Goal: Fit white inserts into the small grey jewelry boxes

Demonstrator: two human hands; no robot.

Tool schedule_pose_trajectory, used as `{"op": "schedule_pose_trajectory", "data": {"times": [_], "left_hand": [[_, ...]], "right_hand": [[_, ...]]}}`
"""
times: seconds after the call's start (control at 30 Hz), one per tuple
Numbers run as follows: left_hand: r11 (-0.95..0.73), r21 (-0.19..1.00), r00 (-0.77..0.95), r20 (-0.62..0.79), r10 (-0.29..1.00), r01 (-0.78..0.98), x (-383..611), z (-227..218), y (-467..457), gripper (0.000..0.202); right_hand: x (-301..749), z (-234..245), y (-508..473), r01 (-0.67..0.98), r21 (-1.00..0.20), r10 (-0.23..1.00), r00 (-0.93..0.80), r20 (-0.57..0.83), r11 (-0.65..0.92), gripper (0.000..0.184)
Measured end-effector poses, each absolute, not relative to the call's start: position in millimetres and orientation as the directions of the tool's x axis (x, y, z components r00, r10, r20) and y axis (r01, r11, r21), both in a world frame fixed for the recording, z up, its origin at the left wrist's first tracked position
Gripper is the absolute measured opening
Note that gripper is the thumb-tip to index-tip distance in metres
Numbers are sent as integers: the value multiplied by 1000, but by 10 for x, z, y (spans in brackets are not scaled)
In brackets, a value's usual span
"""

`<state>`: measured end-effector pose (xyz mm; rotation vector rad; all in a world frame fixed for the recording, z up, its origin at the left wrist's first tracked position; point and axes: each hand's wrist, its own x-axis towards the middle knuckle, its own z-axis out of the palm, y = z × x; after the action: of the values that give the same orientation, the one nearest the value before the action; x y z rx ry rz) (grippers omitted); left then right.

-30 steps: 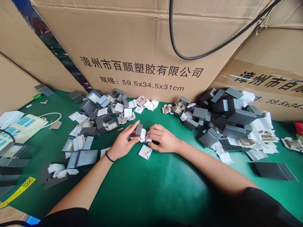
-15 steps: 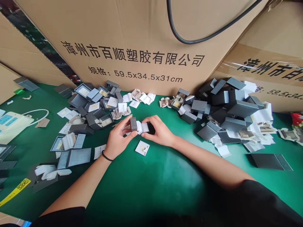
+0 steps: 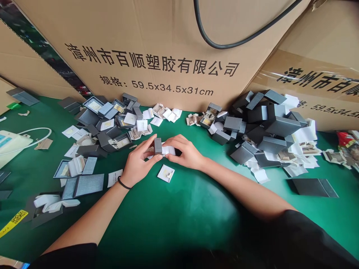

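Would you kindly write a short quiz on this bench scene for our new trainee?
1. True or false: the left hand holds a small grey box while the right hand pinches a white piece.
2. What lies on the green table just nearer the person than both hands? A white card; B scissors; C tape.
3. Fill in: the bigger heap of grey boxes lies to the person's ____.
Key: 1 true; 2 A; 3 right.

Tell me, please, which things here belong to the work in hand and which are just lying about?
In hand: small grey box, held by the left hand; white insert, pinched by the right hand; white card just below them, probably.
Lying about: pile of grey boxes at right; opened boxes at left; power strip; cardboard cartons; black cable.
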<state>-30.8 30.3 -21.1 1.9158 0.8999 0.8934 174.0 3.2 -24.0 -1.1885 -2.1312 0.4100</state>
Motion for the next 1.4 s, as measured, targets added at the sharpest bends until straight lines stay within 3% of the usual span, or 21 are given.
{"op": "schedule_pose_trajectory", "data": {"times": [0.17, 0.37, 0.67, 0.87, 1.13, 1.4], "left_hand": [[-405, 877, 512, 230, 828, 259, -318, -212, 304, 66], [-431, 865, 536, 243, 809, 257, -328, -206, 300, 66], [-493, 822, 579, 262, 772, 285, -338, -169, 303, 63], [-451, 854, 576, 238, 782, 260, -326, -171, 303, 64], [-232, 964, 574, 118, 810, 129, -324, -168, 352, 73], [-181, 980, 581, 102, 808, 79, -338, -127, 336, 73]], "right_hand": [[1748, -239, 58, 656, -505, 826, -416, 379, 562, 44], [1743, -175, 60, 716, -409, 824, -506, 255, 566, 44], [1699, -89, 36, 698, -472, 835, -517, 189, 539, 37], [1680, -10, -4, 785, -396, 867, -494, 61, 476, 34], [1655, 28, -9, 768, -254, 807, -579, 116, 588, 41], [1609, -50, -53, 768, -359, 847, -495, 194, 531, 37]]}}
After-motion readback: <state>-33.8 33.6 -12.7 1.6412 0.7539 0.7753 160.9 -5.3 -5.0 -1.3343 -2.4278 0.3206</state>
